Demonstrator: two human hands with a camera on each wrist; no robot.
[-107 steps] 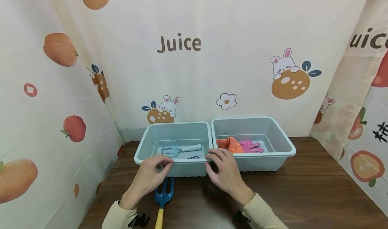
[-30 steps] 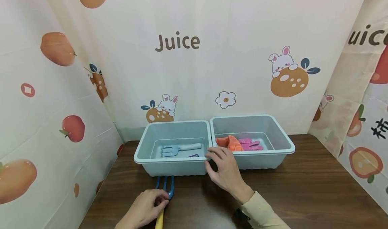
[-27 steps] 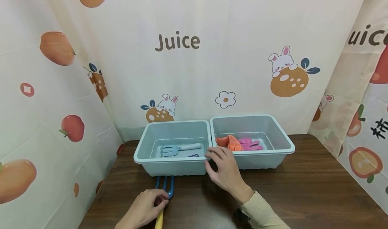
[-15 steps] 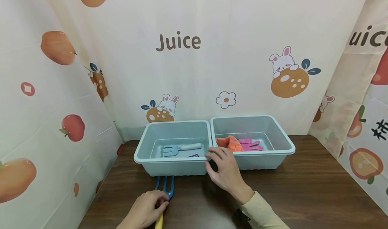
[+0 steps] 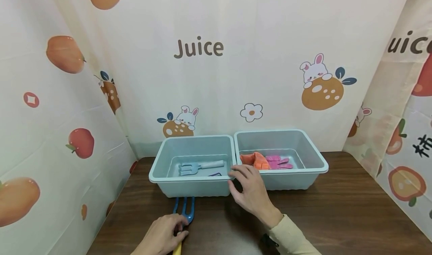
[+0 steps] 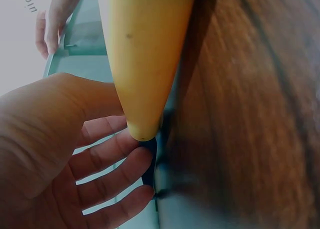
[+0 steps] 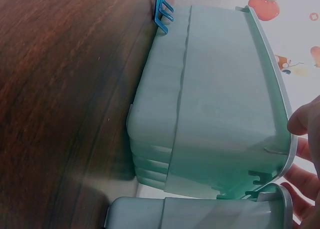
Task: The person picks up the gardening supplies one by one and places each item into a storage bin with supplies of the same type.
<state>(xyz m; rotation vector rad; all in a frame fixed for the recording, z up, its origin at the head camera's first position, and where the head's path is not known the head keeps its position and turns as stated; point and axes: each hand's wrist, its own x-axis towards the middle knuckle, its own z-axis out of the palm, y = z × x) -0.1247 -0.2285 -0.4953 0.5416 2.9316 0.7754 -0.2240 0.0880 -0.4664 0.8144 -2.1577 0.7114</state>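
A garden fork with blue tines (image 5: 192,213) and a yellow handle (image 6: 147,49) lies on the table in front of the left light-blue bin (image 5: 195,188). My left hand (image 5: 163,231) grips it at the neck, fingertips against the blue part and thumb along the handle. The thumb and fingers of my right hand (image 5: 251,191) pinch the bin's rim at its front right corner. Inside that bin lie a light-blue hand fork (image 5: 190,168) with a pale handle and a small purple-edged item (image 5: 215,174), mostly hidden by the front wall.
Beside it on the right stands a matching bin (image 5: 287,180), holding an orange cloth item (image 5: 256,160) and a pink glove (image 5: 278,162). A printed curtain (image 5: 216,78) hangs behind and at both sides. Dark wooden table (image 5: 337,217) surface extends in front and to the right.
My left hand has come down from the left bin's front rim to the garden fork's neck. The right hand stays at the bin's corner. Over the last second little has moved.
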